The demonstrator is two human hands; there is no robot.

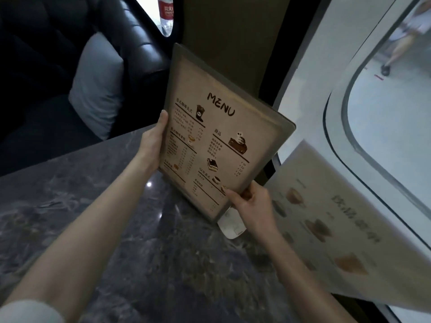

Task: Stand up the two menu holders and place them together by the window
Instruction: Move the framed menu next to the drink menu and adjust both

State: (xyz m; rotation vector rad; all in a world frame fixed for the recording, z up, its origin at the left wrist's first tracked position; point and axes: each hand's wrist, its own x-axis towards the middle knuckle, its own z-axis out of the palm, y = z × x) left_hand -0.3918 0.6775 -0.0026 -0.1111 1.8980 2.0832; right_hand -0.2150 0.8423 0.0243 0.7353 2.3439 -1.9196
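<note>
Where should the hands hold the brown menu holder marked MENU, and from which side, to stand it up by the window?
Hold the brown menu holder by its two long side edges, one hand from each side, as the left hand and right hand do now. It is a wide, flat panel, tilted, so opposite-edge holds likely steady it best.

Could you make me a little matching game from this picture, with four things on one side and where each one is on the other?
Things:
1. MENU holder
2. second holder
3. cushion
4. bottle

Places:
A. on the dark sofa, past the table's far edge
B. held above the table by the left hand and right hand
C. top of the view, behind the sofa back
D. by the window at the right, held by nobody

Pairs: 1-B, 2-D, 3-A, 4-C
</note>
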